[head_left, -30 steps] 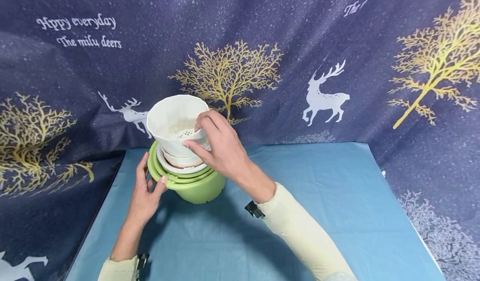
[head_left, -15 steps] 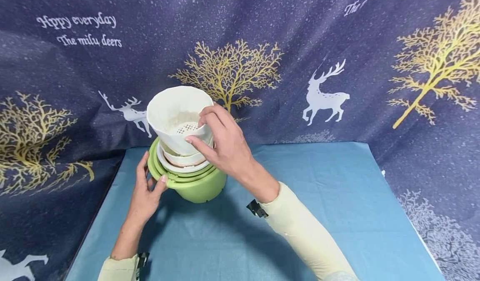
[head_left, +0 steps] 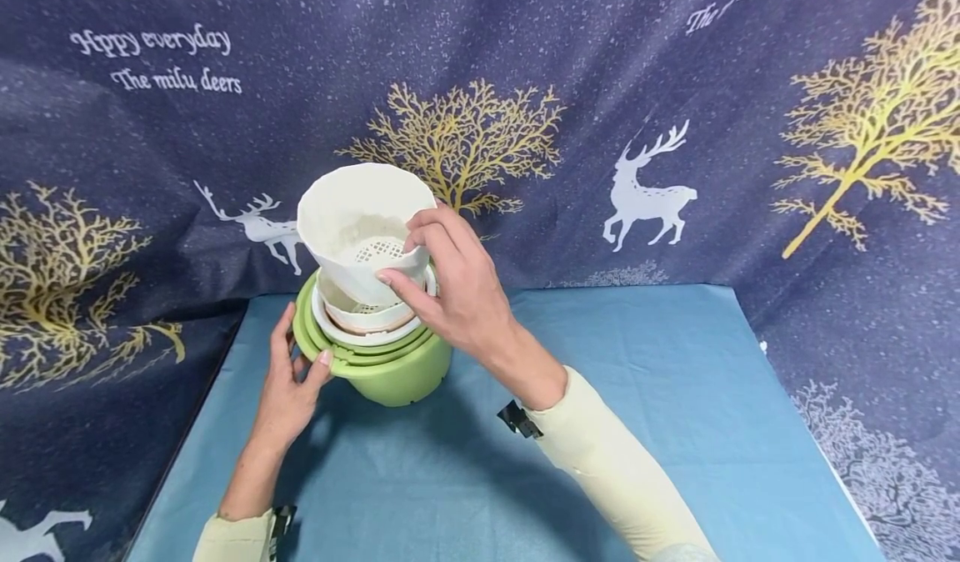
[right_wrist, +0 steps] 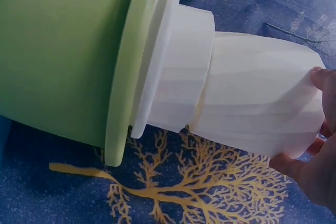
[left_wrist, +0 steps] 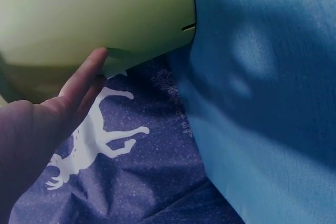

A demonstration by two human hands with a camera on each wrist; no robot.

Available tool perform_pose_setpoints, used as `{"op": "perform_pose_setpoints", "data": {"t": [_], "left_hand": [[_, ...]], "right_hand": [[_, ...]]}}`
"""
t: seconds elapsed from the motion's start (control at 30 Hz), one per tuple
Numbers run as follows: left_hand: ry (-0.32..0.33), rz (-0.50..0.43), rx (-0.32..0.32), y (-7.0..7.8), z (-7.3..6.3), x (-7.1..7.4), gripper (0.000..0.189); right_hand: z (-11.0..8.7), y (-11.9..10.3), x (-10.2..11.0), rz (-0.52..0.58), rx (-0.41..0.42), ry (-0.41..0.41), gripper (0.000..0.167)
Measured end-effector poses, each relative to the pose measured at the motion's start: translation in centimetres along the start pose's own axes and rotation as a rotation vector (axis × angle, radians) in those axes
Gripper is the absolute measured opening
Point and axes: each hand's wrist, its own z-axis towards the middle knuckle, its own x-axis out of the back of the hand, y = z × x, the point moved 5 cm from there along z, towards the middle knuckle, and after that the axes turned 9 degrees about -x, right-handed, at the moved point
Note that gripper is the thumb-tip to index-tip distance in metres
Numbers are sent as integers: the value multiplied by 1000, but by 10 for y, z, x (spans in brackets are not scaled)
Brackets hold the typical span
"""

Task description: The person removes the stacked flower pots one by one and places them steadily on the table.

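A white flowerpot (head_left: pixel 348 203) with a perforated base tilts at the top of a nested stack of pots. My right hand (head_left: pixel 468 295) pinches its rim, thumb outside and fingers inside. In the right wrist view, the lower end of this white flowerpot (right_wrist: pixel 257 87) is still within the mouth of another white pot (right_wrist: pixel 186 51). Below sit a white-rimmed pot and several green ones, the outermost a large green flowerpot (head_left: pixel 401 378). My left hand (head_left: pixel 292 395) grips that green pot at its left side, thumb at the rim; fingers (left_wrist: pixel 86 74) lie along its outer wall.
The stack stands on a blue cloth-covered table (head_left: pixel 637 429), towards its back left. Behind and beside the table hangs a dark blue curtain (head_left: pixel 562 45) printed with deer and golden trees.
My right hand has raised the top white pot up and slightly right, exposing more of the white pot beneath. My left hand and the green pot have stayed in place.
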Motion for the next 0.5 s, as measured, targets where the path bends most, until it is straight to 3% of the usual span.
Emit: {"op": "perform_pose_setpoints", "data": {"t": [0.5], "left_hand": [[16,8,6,1,0,-1,82]], "right_hand": [[-6,1,15,27,-4,51,34]]}}
